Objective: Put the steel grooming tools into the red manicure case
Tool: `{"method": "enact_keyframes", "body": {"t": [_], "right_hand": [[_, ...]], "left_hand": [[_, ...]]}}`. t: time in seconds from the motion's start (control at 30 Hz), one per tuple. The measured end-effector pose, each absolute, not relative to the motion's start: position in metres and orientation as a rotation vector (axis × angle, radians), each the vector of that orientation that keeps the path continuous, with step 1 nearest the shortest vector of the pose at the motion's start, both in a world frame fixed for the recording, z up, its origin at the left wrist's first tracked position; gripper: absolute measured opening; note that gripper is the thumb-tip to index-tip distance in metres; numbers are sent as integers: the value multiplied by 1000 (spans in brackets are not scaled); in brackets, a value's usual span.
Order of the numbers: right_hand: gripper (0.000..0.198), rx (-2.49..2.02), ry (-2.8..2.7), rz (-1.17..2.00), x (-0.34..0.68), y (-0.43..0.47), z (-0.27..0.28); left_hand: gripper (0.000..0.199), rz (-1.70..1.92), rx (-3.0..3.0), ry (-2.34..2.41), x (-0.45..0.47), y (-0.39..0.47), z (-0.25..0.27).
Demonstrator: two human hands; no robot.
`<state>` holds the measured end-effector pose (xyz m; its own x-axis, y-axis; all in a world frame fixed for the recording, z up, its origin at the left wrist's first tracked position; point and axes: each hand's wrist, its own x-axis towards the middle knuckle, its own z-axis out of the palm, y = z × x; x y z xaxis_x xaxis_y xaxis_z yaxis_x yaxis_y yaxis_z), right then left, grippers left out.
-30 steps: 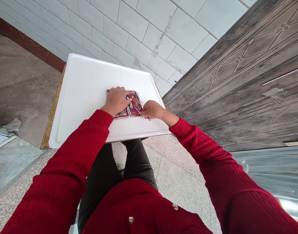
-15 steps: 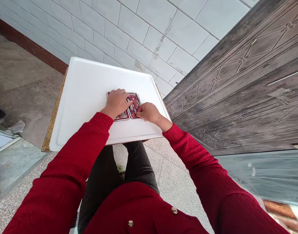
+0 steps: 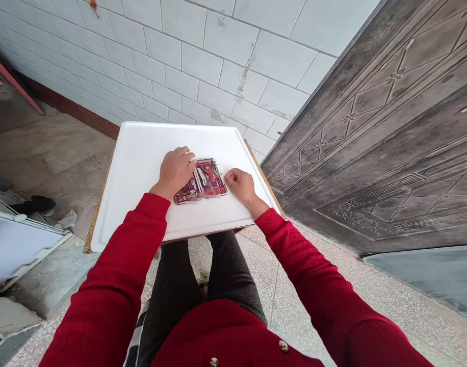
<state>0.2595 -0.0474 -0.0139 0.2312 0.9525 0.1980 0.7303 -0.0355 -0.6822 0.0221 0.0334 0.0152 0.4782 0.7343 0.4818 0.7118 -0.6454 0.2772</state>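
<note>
Surface: a white top (image 3: 130, 168) with a raised rim is sitting on a brown-edged board (image 3: 89, 240), whose strips are showing at both sides. The small open case (image 3: 210, 172), red inside, is lying flat toward the near part of the white top, between the two hands. Silver tools (image 3: 202, 177) are lining both of its halves.

Hands: the left hand (image 3: 176, 171) is spreading loosely over the case's left part, covering some of it. The right hand (image 3: 241, 184) is curling narrow, fingertips drawn together, just beside the case's right edge; cannot tell at this size whether anything is pinched there.

Room: a white tiled wall (image 3: 201, 56), scuffed in patches, is rising behind the top, with a dark red band (image 3: 82, 116) running along its foot at left. A grey-brown door (image 3: 374, 142) with diamond relief is standing at right, a blue-grey sheet (image 3: 428, 270) showing near its lower end. Speckled flooring (image 3: 285, 295) is spreading below; a white-framed panel (image 3: 23, 250) is lying at lower left.
</note>
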Motion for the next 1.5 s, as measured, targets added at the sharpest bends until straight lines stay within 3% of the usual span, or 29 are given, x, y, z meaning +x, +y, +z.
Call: {"method": "enact_keyframes", "body": {"t": [0.33, 0.8, 1.07, 1.5], "right_hand": [[16, -1938, -1741, 295, 250, -50, -3], [18, -1744, -1765, 348, 250, -60, 4], [21, -1295, -2372, 328, 202, -65, 34], [22, -1179, -2904, 6, 170, -45, 48]], "left_hand": [[33, 800, 2505, 1635, -34, 22, 20], [44, 764, 2564, 1435, -63, -81, -8], [37, 784, 2612, 1396, -52, -95, -14], [35, 853, 2596, 1427, -52, -99, -21]]}}
